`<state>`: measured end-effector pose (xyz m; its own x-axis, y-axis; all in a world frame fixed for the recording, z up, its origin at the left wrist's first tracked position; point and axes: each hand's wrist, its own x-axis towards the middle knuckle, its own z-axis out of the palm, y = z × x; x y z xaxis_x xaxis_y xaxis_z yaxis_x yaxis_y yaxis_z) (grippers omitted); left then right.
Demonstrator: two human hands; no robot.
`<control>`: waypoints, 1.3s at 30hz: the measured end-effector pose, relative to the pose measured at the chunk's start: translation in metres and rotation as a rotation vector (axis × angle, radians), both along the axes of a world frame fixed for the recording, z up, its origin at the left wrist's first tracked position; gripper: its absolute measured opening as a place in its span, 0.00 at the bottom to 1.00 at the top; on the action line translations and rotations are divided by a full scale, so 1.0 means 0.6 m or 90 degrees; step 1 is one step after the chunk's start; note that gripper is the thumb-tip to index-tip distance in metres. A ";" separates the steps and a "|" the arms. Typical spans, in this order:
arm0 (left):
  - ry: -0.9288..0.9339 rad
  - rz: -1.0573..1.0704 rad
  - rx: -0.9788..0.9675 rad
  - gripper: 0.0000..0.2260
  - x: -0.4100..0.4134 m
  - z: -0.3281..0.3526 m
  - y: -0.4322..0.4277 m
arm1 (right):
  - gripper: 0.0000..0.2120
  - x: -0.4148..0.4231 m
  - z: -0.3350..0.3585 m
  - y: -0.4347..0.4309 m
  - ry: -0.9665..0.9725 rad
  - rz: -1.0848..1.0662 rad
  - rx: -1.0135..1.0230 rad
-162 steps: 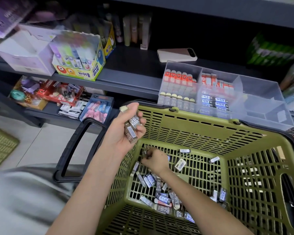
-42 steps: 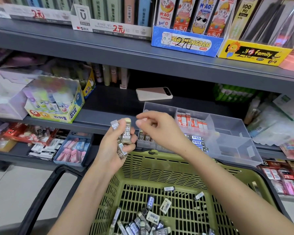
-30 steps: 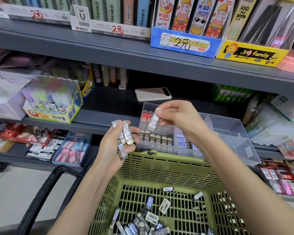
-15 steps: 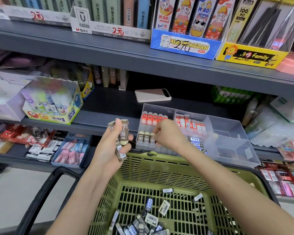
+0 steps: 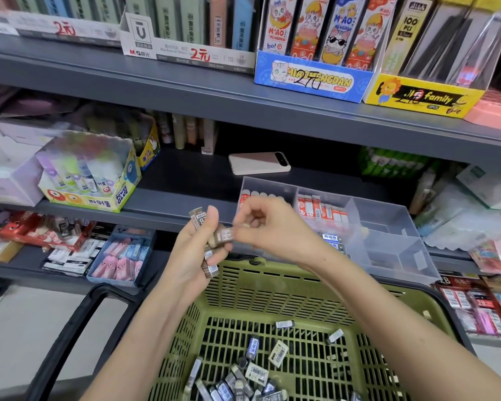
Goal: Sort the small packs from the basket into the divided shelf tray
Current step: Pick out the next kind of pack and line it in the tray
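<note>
mid-frame, the right hand (image 5: 268, 227) pinches one brown pack (image 5: 224, 237) from the left hand (image 5: 195, 250)'s clutched bundle (image 5: 207, 263); next, seat it in the divided tray (image 5: 388, 218) (upright, likely).

Stationery shop. Grey shelves (image 5: 185, 91) carry boxed retail stock: glue box (image 5: 90, 198) left of the tray (image 5: 388, 224), cartoon box (image 5: 310, 78) above it, "2元" price marks (image 5: 200, 55) up-left of it, eraser box (image 5: 122, 257) down-left. Green shopping basket (image 5: 287, 287) just below the tray.
</note>
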<state>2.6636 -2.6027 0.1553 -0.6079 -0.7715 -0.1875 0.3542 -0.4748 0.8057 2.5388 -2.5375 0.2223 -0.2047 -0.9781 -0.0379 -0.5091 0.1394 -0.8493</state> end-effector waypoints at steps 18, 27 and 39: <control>0.147 0.055 0.202 0.16 0.004 -0.006 -0.012 | 0.03 -0.104 -0.016 0.009 0.060 -0.145 0.168; 0.160 0.074 0.241 0.11 0.004 -0.001 -0.012 | 0.09 -0.075 -0.057 -0.018 0.185 -0.155 0.199; 0.148 0.077 0.238 0.11 0.001 -0.002 -0.014 | 0.16 -0.075 -0.058 -0.028 0.395 -0.055 0.261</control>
